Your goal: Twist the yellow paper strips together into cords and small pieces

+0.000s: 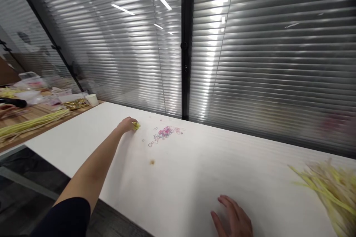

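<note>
My left hand [127,123] is stretched far out over the white table [194,177], its fingers closed on a small yellow-green piece [136,125]. Just right of it lies a scatter of small pink and clear rubber bands [164,132]. My right hand [235,218] rests flat on the table near the front edge, fingers spread, holding nothing. A pile of pale yellow strips [332,189] lies at the table's right end, blurred.
A small brown speck [151,162] sits on the table. To the left, a wooden table [41,113] carries long yellow strips [30,124], a white cup [92,100], plastic boxes and another person's hand [7,109]. Glass walls with blinds stand behind.
</note>
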Motion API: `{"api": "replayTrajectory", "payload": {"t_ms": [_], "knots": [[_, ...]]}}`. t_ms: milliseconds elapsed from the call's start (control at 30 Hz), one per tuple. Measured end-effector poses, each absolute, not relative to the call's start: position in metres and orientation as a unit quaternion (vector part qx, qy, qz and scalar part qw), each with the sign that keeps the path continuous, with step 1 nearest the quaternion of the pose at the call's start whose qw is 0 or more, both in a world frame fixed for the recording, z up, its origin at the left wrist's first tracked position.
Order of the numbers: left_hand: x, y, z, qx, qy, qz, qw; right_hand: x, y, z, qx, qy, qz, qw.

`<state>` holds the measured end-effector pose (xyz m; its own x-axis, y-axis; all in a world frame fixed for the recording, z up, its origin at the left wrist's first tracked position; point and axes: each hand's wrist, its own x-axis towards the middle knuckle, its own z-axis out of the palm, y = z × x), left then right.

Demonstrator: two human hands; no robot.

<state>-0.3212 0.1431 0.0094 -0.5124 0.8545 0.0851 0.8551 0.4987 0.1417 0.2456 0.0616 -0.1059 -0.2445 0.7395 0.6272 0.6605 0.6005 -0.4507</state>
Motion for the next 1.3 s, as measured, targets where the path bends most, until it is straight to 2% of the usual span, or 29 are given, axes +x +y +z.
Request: {"api": "replayTrajectory", "payload": {"t_ms": [100,267,433,600,700,900,1067,1167,1300], "knots": [[-0.293,0.154,0.020,-0.508,-0.854,-0.097,0.058,0.249,0.058,-0.089,-0.432,-0.804,0.068,0.403],[-0.189,0.195,0.037,-0.613,-0.734,-0.278,0.086,0.246,0.054,-0.060,-0.474,-0.783,0.160,0.369],[-0.036,0.203,0.035,-0.663,-0.608,-0.431,-0.064,0.259,0.066,-0.047,-0.503,-0.737,0.203,0.402],[0.078,0.184,0.009,-0.730,-0.500,-0.434,-0.168,0.325,0.094,-0.038,-0.586,-0.689,0.101,0.413],[0.101,0.169,-0.012,-0.759,-0.470,-0.411,-0.184,0.373,0.117,-0.030,-0.660,-0.668,0.009,0.344],[0.095,0.158,-0.043,-0.761,-0.496,-0.368,-0.198,0.414,0.150,-0.023,-0.799,-0.592,-0.067,0.083],[0.096,0.158,-0.048,-0.766,-0.495,-0.358,-0.198,0.418,0.155,-0.024,-0.827,-0.561,-0.042,0.003],[0.098,0.158,-0.049,-0.784,-0.475,-0.353,-0.189,0.423,0.157,-0.019,-0.807,-0.590,0.016,0.016],[0.099,0.158,-0.050,-0.778,-0.470,-0.367,-0.199,0.423,0.165,-0.009,-0.711,-0.676,0.113,0.159]]}}
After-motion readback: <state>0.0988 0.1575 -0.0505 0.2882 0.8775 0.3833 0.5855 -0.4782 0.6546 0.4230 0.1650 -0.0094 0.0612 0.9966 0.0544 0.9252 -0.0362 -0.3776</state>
